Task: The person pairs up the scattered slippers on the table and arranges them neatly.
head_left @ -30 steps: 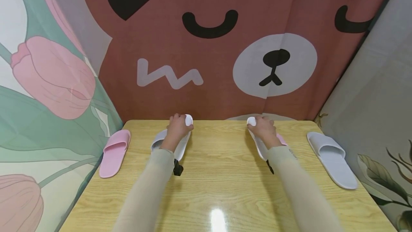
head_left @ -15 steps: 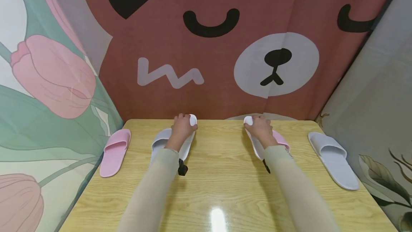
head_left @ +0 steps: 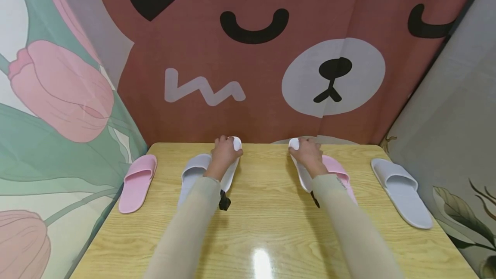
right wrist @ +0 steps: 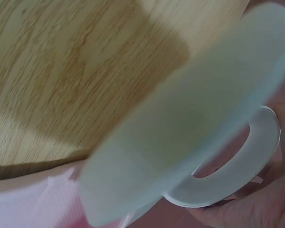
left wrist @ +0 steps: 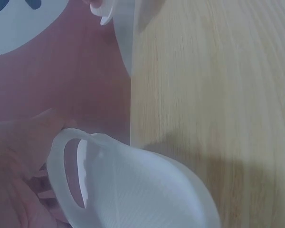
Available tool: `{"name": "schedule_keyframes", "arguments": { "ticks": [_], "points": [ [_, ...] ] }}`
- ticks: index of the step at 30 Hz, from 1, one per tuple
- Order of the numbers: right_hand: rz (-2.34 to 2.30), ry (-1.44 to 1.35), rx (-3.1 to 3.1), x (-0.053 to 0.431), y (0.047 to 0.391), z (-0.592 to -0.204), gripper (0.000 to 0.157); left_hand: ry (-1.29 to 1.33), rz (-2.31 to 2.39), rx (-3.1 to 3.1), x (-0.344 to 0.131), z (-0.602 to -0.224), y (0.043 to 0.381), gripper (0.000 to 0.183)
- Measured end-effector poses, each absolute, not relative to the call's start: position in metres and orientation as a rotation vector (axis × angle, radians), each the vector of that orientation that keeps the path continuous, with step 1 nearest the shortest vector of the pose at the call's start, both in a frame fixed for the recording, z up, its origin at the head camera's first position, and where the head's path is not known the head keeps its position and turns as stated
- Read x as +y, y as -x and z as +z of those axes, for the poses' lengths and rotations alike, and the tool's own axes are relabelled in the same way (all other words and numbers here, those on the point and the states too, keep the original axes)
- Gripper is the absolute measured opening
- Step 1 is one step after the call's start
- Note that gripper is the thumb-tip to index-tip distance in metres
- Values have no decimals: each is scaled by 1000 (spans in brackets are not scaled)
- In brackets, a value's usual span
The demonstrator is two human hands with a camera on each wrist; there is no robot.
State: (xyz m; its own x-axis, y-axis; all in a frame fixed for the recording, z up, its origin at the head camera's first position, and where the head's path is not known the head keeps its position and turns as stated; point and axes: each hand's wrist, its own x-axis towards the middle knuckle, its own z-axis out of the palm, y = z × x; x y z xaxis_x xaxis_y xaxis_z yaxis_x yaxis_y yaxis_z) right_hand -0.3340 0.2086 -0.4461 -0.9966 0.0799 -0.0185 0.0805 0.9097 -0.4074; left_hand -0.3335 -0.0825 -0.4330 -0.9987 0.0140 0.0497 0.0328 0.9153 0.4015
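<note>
My left hand grips a white slipper by its strap end at the back of the wooden table. In the left wrist view, fingers wrap the strap of that slipper, whose sole faces the camera's side. Opposite it, my right hand holds another white slipper by the strap. The right wrist view shows the long sole edge of this slipper tilted above the wood, with the palm behind the strap. The two slippers stand apart, toes toward the back curtain.
A white slipper lies just left of my left hand, and a pink one lies partly under my right forearm. Farther out are a pink slipper on the left and a white slipper on the right. Printed curtains hang behind the table.
Both hands have moved inward with their white slippers, the left one rightward and the right one leftward, narrowing the gap. More of the pink slipper beside my right hand shows.
</note>
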Motion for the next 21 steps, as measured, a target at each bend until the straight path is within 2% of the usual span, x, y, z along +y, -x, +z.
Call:
{"name": "schedule_keyframes", "arguments": {
  "ticks": [21],
  "points": [
    [-659,-140,3059,194,337,-450,70,43,-646,-2994,-49,-434,333,60]
  ]
}}
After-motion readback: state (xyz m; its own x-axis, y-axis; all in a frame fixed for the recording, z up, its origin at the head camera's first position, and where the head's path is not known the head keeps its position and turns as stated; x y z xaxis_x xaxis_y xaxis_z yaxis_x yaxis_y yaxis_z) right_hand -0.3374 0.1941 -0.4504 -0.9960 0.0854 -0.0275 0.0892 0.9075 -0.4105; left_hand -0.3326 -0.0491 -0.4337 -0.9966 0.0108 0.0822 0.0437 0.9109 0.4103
